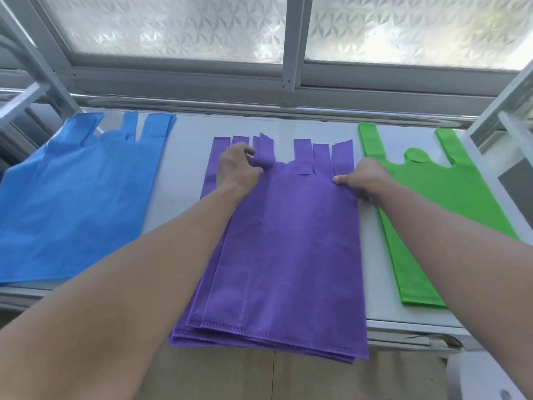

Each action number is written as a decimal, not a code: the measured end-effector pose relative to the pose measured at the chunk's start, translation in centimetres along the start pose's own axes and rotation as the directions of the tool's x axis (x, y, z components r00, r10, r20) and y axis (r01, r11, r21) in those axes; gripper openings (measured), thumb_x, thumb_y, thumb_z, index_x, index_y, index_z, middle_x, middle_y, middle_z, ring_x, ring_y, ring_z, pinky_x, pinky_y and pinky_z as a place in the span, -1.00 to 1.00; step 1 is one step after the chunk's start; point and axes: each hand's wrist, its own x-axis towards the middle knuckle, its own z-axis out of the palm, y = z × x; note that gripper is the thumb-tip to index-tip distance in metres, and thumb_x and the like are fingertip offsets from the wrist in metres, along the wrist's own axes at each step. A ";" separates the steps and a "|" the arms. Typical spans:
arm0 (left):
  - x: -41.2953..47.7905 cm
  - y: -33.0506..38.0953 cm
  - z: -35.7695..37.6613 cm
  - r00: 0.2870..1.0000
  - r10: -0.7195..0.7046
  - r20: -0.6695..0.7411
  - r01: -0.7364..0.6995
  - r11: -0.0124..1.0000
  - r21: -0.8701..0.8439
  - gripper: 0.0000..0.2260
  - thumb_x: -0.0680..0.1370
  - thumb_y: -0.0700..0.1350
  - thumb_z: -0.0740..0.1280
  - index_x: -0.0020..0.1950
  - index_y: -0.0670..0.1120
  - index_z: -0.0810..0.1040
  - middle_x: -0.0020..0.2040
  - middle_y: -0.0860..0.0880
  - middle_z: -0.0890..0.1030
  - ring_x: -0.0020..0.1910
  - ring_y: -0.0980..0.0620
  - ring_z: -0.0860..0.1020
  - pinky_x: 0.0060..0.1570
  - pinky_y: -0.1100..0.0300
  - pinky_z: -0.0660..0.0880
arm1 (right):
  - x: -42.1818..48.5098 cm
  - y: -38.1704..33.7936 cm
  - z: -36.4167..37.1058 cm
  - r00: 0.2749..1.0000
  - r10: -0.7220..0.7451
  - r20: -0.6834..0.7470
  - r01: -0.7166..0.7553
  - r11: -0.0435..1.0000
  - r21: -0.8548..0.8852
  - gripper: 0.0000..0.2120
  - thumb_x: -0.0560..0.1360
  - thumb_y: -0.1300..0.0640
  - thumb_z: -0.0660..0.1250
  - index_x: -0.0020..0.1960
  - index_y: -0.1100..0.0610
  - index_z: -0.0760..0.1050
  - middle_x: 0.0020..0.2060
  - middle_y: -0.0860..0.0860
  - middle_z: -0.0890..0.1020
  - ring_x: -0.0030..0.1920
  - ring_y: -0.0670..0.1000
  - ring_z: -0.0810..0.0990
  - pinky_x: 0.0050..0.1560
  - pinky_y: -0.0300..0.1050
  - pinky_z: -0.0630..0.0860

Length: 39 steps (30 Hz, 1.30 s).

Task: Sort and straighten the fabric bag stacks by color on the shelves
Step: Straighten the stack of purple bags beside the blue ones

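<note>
A stack of purple fabric bags [288,246] lies in the middle of the white shelf [184,157], its layers fanned out and its bottom edge hanging over the shelf front. My left hand [236,166] pinches the purple handle strips at the stack's upper left. My right hand [360,180] grips the stack's upper right edge, thumb on top. A blue bag stack [78,197] lies at the left, a green bag stack [427,197] at the right.
A frosted sliding window [288,39] runs behind the shelf. Grey metal shelf uprights [43,67] stand at the left and at the right. A grey patch [516,186] sits at the shelf's right end. Brown floor shows below the shelf front.
</note>
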 end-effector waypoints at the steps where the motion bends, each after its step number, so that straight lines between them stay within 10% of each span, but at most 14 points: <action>1: -0.5 -0.1 0.2 0.989 0.150 0.018 -0.151 0.988 0.039 -0.68 0.48 -0.26 0.48 0.22 -0.06 0.63 -0.02 0.04 0.61 0.04 0.00 0.59 0.05 0.18 0.51 | 0.0 -0.1 0.0 1.000 0.013 0.009 -0.014 0.999 0.033 -0.57 0.45 -0.03 0.59 -0.28 0.15 0.39 -0.30 0.11 0.50 -0.18 0.14 0.50 -0.32 -0.09 0.34; 7: -3.5 -1.8 1.9 0.846 0.515 0.135 -0.528 0.846 0.076 -0.62 0.46 -0.37 0.36 0.16 0.00 0.70 -0.02 0.15 0.73 0.02 0.04 0.62 0.06 0.02 0.58 | -1.0 0.8 0.7 0.989 -0.106 -0.104 0.116 0.989 0.094 -0.65 0.47 -0.09 0.52 -0.10 0.21 0.58 -0.24 0.09 0.62 -0.16 0.15 0.59 -0.24 -0.02 0.46; 13: -2.6 -1.9 1.2 0.982 0.182 -0.050 -0.175 0.978 0.116 -0.89 0.64 -0.01 0.37 0.02 0.01 0.67 -0.05 0.02 0.67 -0.02 -0.08 0.58 -0.13 0.09 0.44 | -1.1 2.4 1.2 0.996 -0.033 -0.081 0.076 0.784 0.616 -0.57 0.39 0.08 0.60 0.18 0.06 0.51 0.06 0.09 0.72 -0.01 0.10 0.74 0.10 0.17 0.68; 18: -1.6 -3.0 -1.5 0.986 0.167 0.015 -0.166 0.984 -0.060 -0.81 0.69 -0.03 0.29 -0.11 0.03 0.55 -0.27 0.12 0.55 -0.22 0.02 0.47 -0.30 0.35 0.32 | -2.8 1.8 -0.2 0.995 -0.095 0.012 0.053 0.649 0.759 -0.53 0.53 0.28 0.50 0.37 0.15 0.42 0.04 0.01 0.71 -0.09 -0.05 0.70 -0.12 -0.16 0.60; 26: -0.8 -4.2 -6.2 0.990 -0.050 0.135 0.114 0.842 -0.526 -0.79 0.56 -0.06 0.36 0.10 -0.05 0.74 -0.04 -0.05 0.75 -0.06 -0.06 0.67 -0.07 0.06 0.56 | -4.0 -2.1 -1.4 0.944 -0.327 -0.033 0.205 0.507 0.837 -0.49 0.53 0.29 0.49 0.40 0.03 0.42 0.11 0.10 0.75 0.04 0.10 0.73 0.05 -0.03 0.67; 32: -0.3 -4.9 -4.2 0.968 -0.243 0.070 0.251 0.957 -0.148 -0.82 0.61 -0.04 0.34 -0.14 -0.10 0.58 -0.20 -0.07 0.58 -0.20 -0.07 0.53 -0.24 0.12 0.39 | -2.4 -1.2 2.9 0.985 -0.158 0.068 0.071 0.733 0.676 -0.40 0.54 0.26 0.49 0.51 0.16 0.36 0.17 0.11 0.65 -0.04 0.00 0.68 -0.09 -0.08 0.58; 39: 0.7 -4.9 -3.9 0.923 -0.384 -0.008 0.377 0.911 -0.166 -0.77 0.66 -0.02 0.31 -0.09 -0.15 0.55 -0.26 -0.06 0.49 -0.15 -0.12 0.49 -0.27 0.12 0.33 | -2.3 -2.1 3.8 0.981 -0.179 -0.081 0.196 0.907 0.374 -0.50 0.52 0.11 0.51 0.42 0.14 0.50 0.12 0.06 0.65 0.13 0.07 0.64 0.22 0.07 0.60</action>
